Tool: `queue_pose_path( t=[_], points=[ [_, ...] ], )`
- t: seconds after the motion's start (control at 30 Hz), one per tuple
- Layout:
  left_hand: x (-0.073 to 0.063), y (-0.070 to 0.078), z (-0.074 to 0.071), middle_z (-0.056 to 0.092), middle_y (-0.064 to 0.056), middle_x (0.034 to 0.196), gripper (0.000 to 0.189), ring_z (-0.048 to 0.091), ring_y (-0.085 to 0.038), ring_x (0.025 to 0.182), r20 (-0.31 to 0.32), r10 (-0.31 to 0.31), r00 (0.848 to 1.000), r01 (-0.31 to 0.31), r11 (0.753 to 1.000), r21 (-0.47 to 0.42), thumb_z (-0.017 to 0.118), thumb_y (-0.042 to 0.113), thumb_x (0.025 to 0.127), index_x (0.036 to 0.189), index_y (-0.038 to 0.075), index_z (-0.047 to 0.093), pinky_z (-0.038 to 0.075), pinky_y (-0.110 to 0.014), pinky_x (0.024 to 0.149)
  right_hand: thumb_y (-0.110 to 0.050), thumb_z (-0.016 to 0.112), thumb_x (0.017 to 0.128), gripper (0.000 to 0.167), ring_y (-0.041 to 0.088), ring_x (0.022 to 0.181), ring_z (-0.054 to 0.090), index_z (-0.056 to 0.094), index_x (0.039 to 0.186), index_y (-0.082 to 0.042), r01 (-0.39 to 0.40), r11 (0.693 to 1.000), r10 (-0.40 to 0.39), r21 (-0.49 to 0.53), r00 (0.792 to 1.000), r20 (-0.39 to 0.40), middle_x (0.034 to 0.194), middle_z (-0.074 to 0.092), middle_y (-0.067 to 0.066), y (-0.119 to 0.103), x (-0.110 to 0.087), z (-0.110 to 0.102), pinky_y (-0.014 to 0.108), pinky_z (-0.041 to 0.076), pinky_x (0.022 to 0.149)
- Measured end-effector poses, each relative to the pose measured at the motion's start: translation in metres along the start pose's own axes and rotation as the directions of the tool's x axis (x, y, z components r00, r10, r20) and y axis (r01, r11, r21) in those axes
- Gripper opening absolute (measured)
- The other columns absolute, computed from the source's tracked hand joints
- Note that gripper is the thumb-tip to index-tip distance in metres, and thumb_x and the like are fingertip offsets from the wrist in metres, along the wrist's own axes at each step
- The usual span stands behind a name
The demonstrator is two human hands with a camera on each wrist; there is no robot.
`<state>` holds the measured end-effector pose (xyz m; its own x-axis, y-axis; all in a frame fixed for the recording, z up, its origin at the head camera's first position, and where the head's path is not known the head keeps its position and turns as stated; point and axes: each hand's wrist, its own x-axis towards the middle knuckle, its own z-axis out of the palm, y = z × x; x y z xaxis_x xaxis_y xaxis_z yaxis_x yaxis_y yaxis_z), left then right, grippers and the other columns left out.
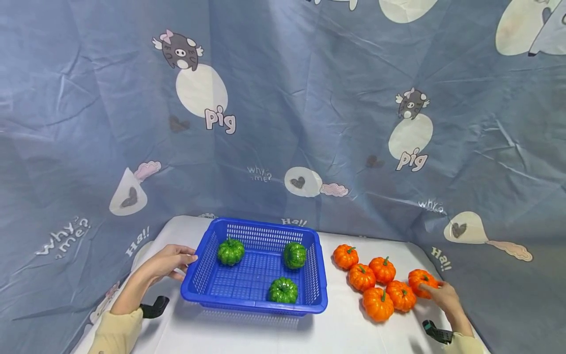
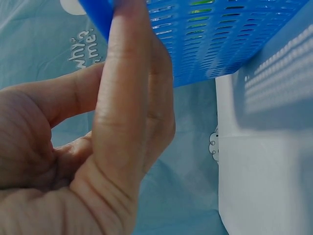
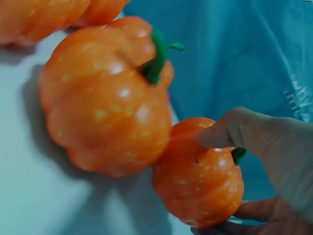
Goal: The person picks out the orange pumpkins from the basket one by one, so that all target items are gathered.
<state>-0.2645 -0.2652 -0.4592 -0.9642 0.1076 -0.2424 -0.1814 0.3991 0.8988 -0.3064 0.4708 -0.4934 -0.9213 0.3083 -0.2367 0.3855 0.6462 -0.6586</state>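
A blue plastic basket with perforated walls stands left of centre in the head view, holding three green pumpkins. My left hand pinches the basket's left rim; in the left wrist view its fingers reach up to the blue edge. My right hand grips the rightmost orange pumpkin. Close up in the right wrist view, the thumb lies on top of that pumpkin and other fingers curl under it. Its green stem is partly hidden by the hand.
Several more orange pumpkins cluster on the white tabletop between the basket and my right hand. A grey-blue patterned cloth hangs behind the table and along its sides. Dark wrist devices sit at both wrists.
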Motion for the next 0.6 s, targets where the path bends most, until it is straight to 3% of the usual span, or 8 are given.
queue_pose_path(
  t=[0.3, 0.6],
  points=[
    [0.005, 0.001, 0.003, 0.064, -0.009, 0.088, 0.049, 0.063, -0.018, 0.076, 0.011, 0.010, 1.000, -0.010, 1.000, -0.025, 0.056, 0.019, 0.096, 0.131, -0.015, 0.045, 0.060, -0.036, 0.062, -0.041, 0.064, 0.086, 0.088, 0.056, 0.121, 0.035, 0.027, 0.133, 0.024, 0.052, 0.998, -0.053, -0.019, 0.997, -0.056, 0.132, 0.031, 0.045, 0.011, 0.005, 0.013, 0.062, 0.031, 0.105],
    [0.005, 0.000, 0.001, 0.065, -0.009, 0.090, 0.049, 0.062, -0.017, 0.078, 0.010, 0.010, 1.000, -0.010, 1.000, -0.001, 0.056, 0.020, 0.096, 0.130, -0.014, 0.047, 0.060, -0.035, 0.064, -0.049, 0.059, 0.088, 0.099, 0.060, 0.125, 0.030, 0.017, 0.137, 0.027, 0.044, 0.998, -0.046, -0.053, 0.998, -0.050, 0.136, 0.024, 0.049, 0.008, -0.002, 0.013, 0.063, 0.030, 0.108]
  ],
)
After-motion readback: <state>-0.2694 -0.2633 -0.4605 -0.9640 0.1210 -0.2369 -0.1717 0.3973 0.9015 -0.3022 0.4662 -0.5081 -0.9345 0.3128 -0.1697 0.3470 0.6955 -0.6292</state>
